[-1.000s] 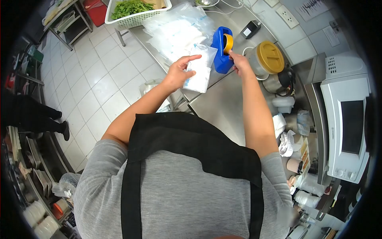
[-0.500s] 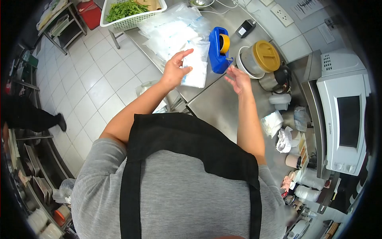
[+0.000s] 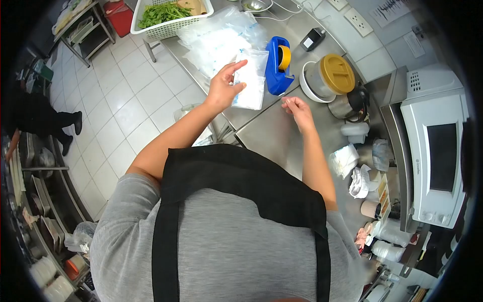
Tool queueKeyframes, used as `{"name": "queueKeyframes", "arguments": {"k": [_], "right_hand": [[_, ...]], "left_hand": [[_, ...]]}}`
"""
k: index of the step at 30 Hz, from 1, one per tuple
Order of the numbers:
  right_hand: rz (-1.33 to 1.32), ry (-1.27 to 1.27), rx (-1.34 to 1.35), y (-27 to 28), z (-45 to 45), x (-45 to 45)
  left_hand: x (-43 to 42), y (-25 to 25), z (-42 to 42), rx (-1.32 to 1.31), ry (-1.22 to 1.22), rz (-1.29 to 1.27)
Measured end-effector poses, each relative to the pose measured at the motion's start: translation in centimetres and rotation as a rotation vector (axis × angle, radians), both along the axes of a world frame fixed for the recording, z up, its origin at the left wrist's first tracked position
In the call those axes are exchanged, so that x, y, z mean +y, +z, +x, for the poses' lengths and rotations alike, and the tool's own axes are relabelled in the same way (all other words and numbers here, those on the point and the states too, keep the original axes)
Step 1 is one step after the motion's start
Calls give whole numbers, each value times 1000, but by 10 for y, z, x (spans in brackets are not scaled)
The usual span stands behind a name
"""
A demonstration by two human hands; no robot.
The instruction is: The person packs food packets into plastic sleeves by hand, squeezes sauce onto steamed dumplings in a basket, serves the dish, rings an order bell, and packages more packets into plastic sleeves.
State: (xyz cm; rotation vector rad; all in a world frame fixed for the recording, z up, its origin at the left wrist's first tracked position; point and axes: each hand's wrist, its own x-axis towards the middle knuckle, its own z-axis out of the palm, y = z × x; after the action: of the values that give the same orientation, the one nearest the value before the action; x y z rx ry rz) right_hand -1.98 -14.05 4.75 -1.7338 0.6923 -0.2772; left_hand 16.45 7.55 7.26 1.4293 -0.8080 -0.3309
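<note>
My left hand (image 3: 225,90) is over the left edge of a folded clear plastic bag with white contents (image 3: 250,88), thumb and index finger apart. Whether it touches the bag is hard to tell. More such bags (image 3: 219,43) lie in a pile behind. My right hand (image 3: 300,111) is just in front of a blue tape dispenser (image 3: 274,73) carrying a roll of yellow tape (image 3: 285,58). Its thumb and fingers are pinched together; anything between them is too small to make out.
A white basket (image 3: 171,31) of green leaves (image 3: 163,16) stands at the far left of the steel counter (image 3: 271,133). On the right are a yellow-lidded container (image 3: 336,74), a steel jug (image 3: 347,103) and a microwave (image 3: 436,156). Another person (image 3: 45,113) is at the left.
My right hand has drawn back from the dispenser's cutting end toward me, and its spread fingers have come together. My left hand has hardly moved. The other person's legs have shifted.
</note>
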Motion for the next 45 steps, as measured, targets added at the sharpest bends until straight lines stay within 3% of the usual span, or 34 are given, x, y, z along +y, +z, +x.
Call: {"name": "queueKeyframes", "arguments": {"k": [3, 6, 12, 15, 16, 21, 24, 27, 30, 33, 39, 43, 45], "right_hand": [[-110, 177, -216, 37, -9, 20], [-374, 291, -217, 97, -18, 48], [-771, 154, -27, 105, -34, 41], [-796, 62, 119, 96, -44, 33], [-785, 44, 134, 95, -48, 31], [-660, -46, 281, 99, -69, 20], [-533, -140, 176, 76, -83, -3], [-683, -368, 153, 66, -101, -13], [-670, -603, -120, 60, -114, -12], [-814, -529, -250, 96, -111, 55], [-752, -452, -100, 70, -89, 70], [437, -274, -343, 61, -89, 48], [378, -194, -443, 63, -95, 45]], "left_hand": [[-9, 2, -10, -46, -11, 13], [-26, 0, -27, -27, -62, -48], [-40, 26, -65, -24, -274, -116], [-44, 38, -84, -81, -370, -138], [-55, 27, -85, -39, -363, -248], [-64, 21, -98, 61, -517, -195], [-67, 24, -107, 96, -552, -239], [-71, 24, -108, 81, -502, -223], [-76, 18, -107, -4, -377, -195], [-76, 18, -109, -11, -284, -135], [-76, 25, -124, -10, -347, -200], [-72, 26, -119, 136, -556, -348], [-67, 21, -107, 137, -618, -334]]}}
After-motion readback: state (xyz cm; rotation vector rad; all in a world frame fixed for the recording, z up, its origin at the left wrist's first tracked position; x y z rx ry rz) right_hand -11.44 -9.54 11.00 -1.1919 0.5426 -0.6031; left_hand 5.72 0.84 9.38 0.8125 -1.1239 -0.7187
